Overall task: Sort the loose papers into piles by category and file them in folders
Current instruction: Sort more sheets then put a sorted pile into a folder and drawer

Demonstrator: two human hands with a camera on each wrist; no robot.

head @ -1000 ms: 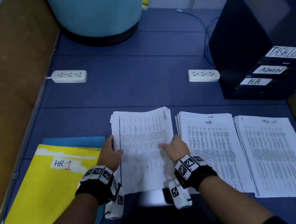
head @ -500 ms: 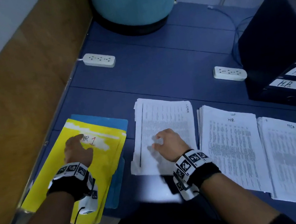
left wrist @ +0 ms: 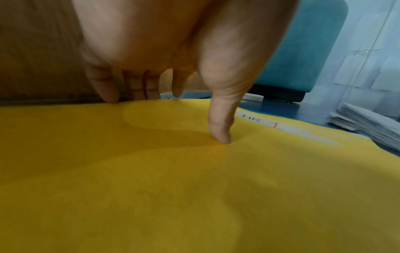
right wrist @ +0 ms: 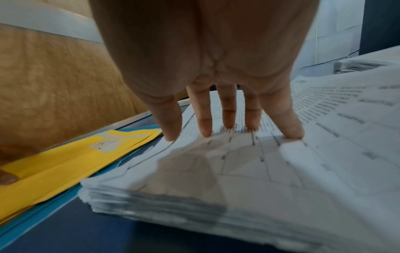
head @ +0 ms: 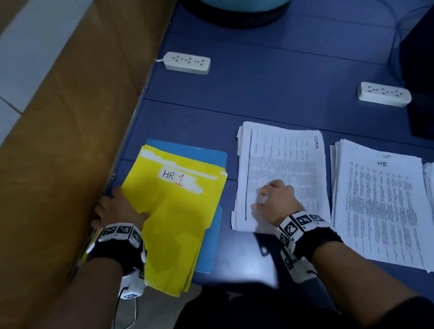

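Left hand [head: 116, 208] at 9 o'clock, gripping the left edge of the yellow folder [head: 179, 221]: thumb [left wrist: 220, 126] pressed on the cover, fingers curled over the edge. Right hand [head: 278, 200] at 6 o'clock, outstretched fingertips [right wrist: 205, 126] pressing the leftmost paper stack [head: 280, 160], nothing grasped. Yellow folder atop a blue folder [head: 215, 233], on a blue desk [head: 268, 82]; wooden panel [head: 48, 162] at 9 o'clock. Marked "HR 1" on the folder, "HR" on the middle stack [head: 379, 189].

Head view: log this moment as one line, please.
left hand: grips the yellow HR 1 folder's left edge | right hand: fingertips press on left paper pile | filing: not begun
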